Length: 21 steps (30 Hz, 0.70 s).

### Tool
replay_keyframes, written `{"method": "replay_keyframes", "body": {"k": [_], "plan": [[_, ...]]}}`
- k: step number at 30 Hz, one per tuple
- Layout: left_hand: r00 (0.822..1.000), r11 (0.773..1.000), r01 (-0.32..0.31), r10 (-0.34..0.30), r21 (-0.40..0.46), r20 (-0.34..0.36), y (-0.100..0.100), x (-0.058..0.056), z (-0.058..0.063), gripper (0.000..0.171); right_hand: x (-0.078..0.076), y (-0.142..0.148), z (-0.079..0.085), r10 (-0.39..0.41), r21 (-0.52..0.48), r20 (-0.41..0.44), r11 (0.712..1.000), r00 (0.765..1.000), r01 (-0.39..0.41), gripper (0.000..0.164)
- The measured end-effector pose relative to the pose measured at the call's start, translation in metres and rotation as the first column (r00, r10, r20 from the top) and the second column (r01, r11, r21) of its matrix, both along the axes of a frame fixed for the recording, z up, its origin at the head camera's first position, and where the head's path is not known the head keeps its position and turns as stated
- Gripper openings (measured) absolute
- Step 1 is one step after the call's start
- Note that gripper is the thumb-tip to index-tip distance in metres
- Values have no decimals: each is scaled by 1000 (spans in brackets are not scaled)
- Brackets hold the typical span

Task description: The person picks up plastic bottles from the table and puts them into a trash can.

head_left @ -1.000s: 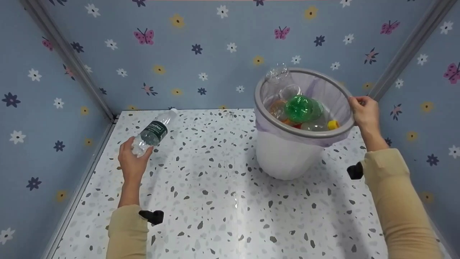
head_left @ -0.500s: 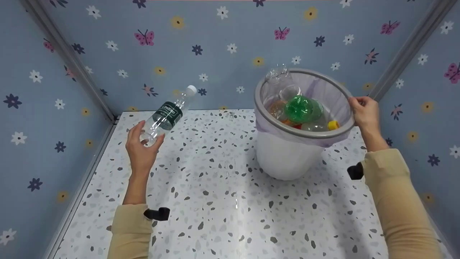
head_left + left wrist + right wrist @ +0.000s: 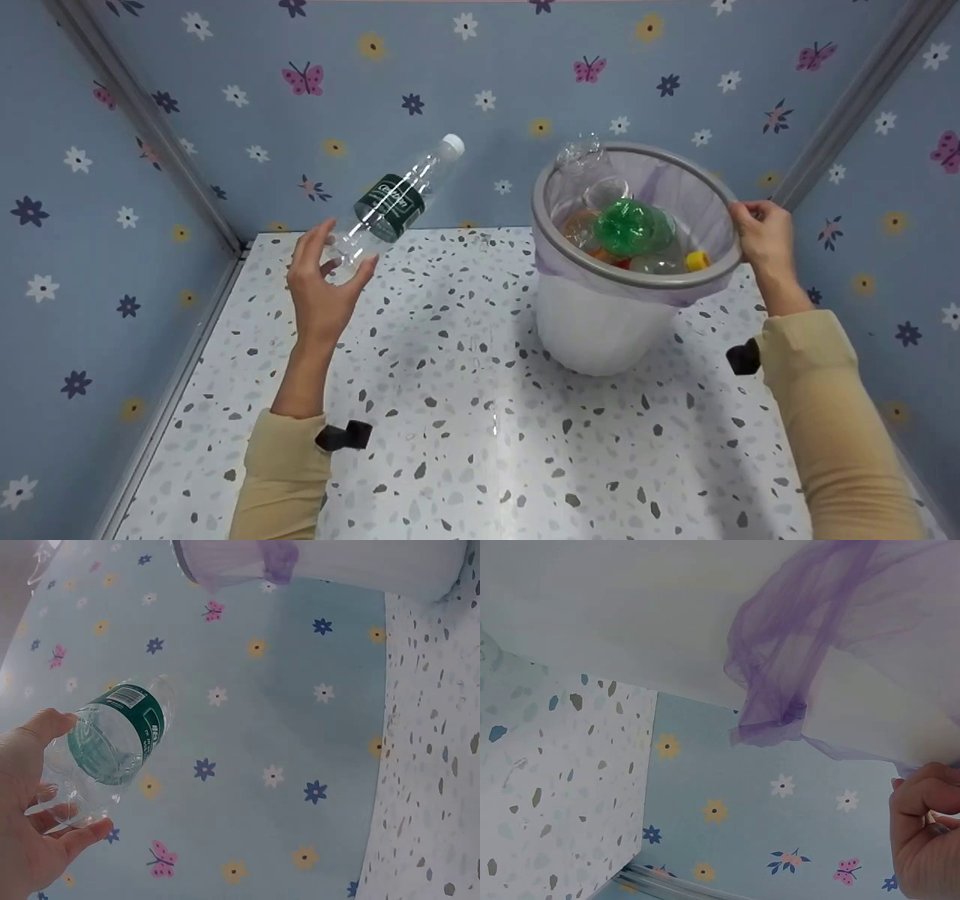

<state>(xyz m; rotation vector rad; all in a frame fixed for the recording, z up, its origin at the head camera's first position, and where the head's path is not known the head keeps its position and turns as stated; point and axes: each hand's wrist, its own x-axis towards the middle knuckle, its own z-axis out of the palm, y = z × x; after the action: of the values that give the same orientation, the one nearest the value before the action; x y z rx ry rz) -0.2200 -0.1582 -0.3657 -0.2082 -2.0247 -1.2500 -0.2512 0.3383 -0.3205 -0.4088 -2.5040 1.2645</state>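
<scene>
My left hand [image 3: 326,289] grips a clear plastic bottle [image 3: 390,206] by its base, above the speckled surface. The bottle has a green label and a white cap, and it tilts up to the right. In the left wrist view the fingers [image 3: 82,836] and thumb wrap the bottle's lower end. My right hand [image 3: 766,236] pinches the grey rim of a white trash can [image 3: 600,330]. A purple bag [image 3: 780,652] lines the can and hangs over its rim. Inside lie several used bottles, among them a green bottle [image 3: 630,226] and one with a yellow cap [image 3: 697,261].
The speckled tabletop [image 3: 450,420] stretches between patterned blue walls [image 3: 450,97] at the back and both sides. Grey metal strips [image 3: 150,142] line the corners. A clear bottle [image 3: 581,157] sticks up past the can's rim at the back left.
My left hand has lifted the bottle up and carried it to the right, toward the trash can. The right hand stays on the rim, and the can has not moved.
</scene>
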Motion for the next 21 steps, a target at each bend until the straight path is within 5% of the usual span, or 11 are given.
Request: {"method": "replay_keyframes", "body": {"k": [11,21], "plan": [[989,992,128,-129,-18,-70,39,-2,35,60,1,0,1,-4,-1,8,1000,1000,4,48],[955,964,252,-262,-90,-138,77,-7,56,59,0,1,2,1,22,-3,1000,1000,-1,48]]}}
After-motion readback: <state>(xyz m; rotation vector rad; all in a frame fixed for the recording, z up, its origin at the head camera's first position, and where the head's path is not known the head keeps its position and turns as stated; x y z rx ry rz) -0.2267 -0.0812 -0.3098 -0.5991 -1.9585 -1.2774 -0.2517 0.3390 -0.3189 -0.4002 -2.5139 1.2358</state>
